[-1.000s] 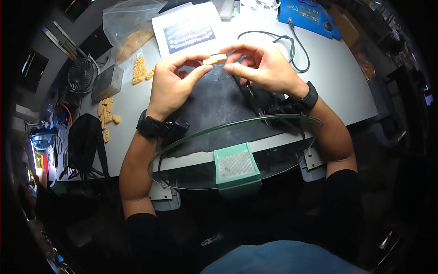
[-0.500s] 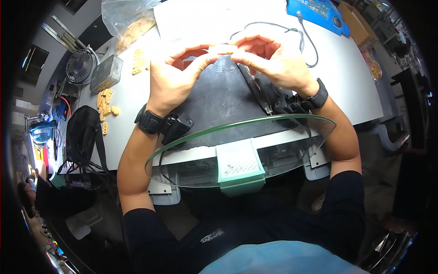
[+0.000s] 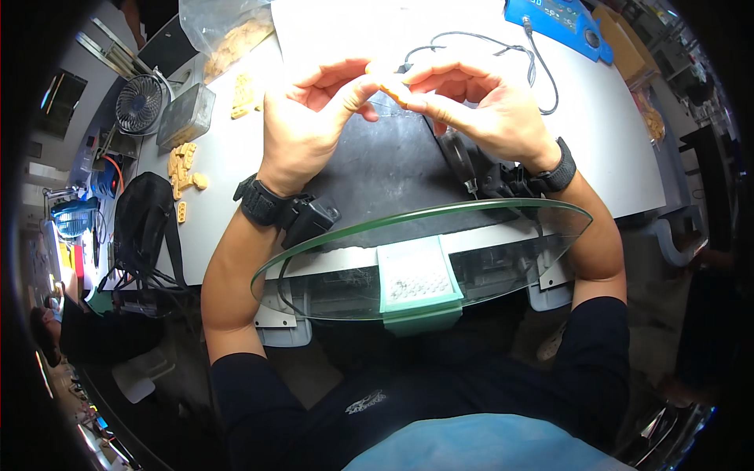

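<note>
A small, thin yellow-tan piece (image 3: 397, 94) is held up over the far part of the dark mat (image 3: 369, 169). My left hand (image 3: 302, 129) pinches its left end between thumb and forefinger. The thumb and fingertips of my right hand (image 3: 499, 114) close on its other end. The piece slants down to the right, and the fingers cover part of it, so I cannot make out its exact kind. Below my right hand lies a tool with a dark, glossy handle (image 3: 458, 161). Both wrists wear black straps with dark devices attached.
A curved glass pane (image 3: 330, 235) stands between my forearms. Tan pieces (image 3: 182, 169) lie on the left of the table, near a plastic bag (image 3: 236, 39), a grey box (image 3: 186, 116), a fan (image 3: 140, 104) and a black bag (image 3: 143, 224). A blue control box (image 3: 558, 27) trails a black cable (image 3: 542, 59).
The piece has turned from nearly level to slanting down to the right. My left fingers have shifted their hold, with a lower finger now showing. The whole view has shifted slightly.
</note>
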Tool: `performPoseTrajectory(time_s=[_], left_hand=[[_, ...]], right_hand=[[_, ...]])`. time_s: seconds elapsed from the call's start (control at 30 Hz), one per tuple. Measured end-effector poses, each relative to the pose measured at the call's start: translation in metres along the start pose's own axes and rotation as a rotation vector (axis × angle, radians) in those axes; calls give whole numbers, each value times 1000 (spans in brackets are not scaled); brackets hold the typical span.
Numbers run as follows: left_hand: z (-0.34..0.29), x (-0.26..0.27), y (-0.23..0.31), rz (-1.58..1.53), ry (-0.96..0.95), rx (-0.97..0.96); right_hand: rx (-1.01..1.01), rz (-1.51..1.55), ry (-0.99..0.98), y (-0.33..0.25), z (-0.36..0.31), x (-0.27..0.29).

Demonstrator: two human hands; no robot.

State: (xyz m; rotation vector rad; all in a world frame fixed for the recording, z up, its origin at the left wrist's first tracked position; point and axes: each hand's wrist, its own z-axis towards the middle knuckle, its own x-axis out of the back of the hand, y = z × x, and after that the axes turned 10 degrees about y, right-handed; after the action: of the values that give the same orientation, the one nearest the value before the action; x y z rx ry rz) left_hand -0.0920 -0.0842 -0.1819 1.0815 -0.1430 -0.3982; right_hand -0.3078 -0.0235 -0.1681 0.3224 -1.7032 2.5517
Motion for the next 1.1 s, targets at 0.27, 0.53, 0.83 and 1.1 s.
performPoseTrajectory(time_s=[0.27, 0.53, 0.83, 1.1], left_hand=[[-4, -3, 6, -48, -26, -16], [-6, -5, 5, -5, 5, 2], [-7, -2, 6, 7, -20, -4], [-7, -4, 5, 9, -25, 5]], right_hand=[[156, -87, 41, -1, -2, 1], [221, -18, 70, 8, -1, 2], [240, -59, 77, 7, -2, 0], [255, 17, 128, 10, -3, -2]])
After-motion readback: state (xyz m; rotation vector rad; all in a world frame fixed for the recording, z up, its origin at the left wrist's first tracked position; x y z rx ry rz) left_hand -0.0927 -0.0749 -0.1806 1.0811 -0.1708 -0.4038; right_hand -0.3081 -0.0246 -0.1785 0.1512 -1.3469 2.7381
